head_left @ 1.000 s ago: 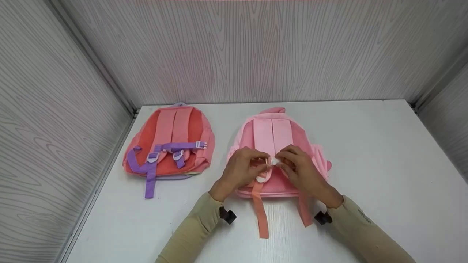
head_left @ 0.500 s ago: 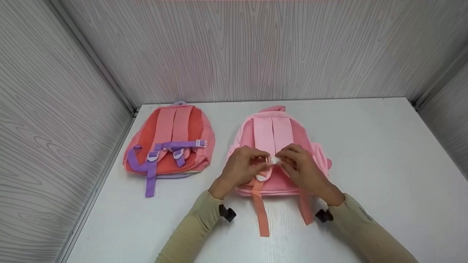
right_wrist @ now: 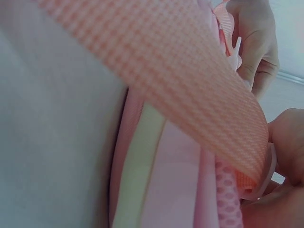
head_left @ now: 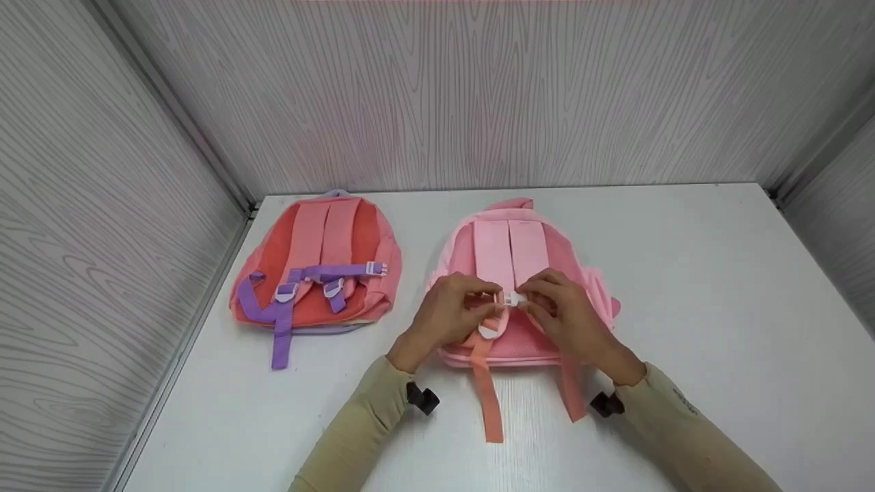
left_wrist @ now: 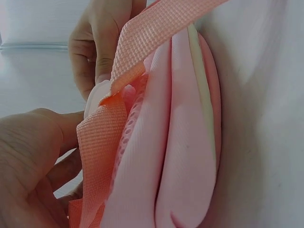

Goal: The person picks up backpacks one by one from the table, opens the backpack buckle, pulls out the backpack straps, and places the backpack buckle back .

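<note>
A light pink backpack [head_left: 526, 249] lies with its shoulder straps facing up in the head view. Over the straps, my left hand [head_left: 448, 311] pinches the left end of a small white buckle [head_left: 510, 298], where an orange strap meets it. My right hand [head_left: 571, 321] pinches the buckle's other end between thumb and fingers. Whether its two halves are fully joined I cannot tell. Below it sits a white strap adjuster [head_left: 489, 331] with a loose orange strap [head_left: 487, 396]. Orange webbing [left_wrist: 99, 152] hides much of the left fingertips in the left wrist view.
A coral backpack [head_left: 366, 232] with purple straps [head_left: 281, 342] lies to the left on the white table [head_left: 683, 273]. A second orange strap end [head_left: 571, 393] hangs off the pink backpack's lower edge. Wood-patterned panels [head_left: 444, 96] stand behind and at the sides.
My left fingertips have shifted slightly left, and more of the white buckle shows between both hands. The right hand has hardly moved, and both backpacks stay in place.
</note>
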Tool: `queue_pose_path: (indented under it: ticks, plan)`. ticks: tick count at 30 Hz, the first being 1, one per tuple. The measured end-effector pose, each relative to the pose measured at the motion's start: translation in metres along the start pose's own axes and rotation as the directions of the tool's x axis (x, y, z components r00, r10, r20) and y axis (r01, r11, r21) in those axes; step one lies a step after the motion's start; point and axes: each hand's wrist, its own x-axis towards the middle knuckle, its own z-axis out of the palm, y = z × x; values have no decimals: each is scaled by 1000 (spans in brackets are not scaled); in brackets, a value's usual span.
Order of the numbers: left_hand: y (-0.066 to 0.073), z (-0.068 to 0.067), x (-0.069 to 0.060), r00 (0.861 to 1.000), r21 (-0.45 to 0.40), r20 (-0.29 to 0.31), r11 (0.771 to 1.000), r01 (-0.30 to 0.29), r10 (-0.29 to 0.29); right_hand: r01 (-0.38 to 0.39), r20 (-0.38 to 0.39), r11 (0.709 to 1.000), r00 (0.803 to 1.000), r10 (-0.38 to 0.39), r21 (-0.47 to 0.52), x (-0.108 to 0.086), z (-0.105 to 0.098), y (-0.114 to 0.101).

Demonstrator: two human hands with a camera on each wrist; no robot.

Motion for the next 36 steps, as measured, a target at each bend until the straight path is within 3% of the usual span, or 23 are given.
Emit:
queue_pose_path:
  ticks: [22,36]
  plan:
    - [-2,-3,0,998,-45,43,998,50,-49,-34,20,999,999,35,-27,0,-2,2]
    - [-5,-5,-1,997,-70,50,996,55,-52,-13,40,1000,999,14,-27,1,-5,4]
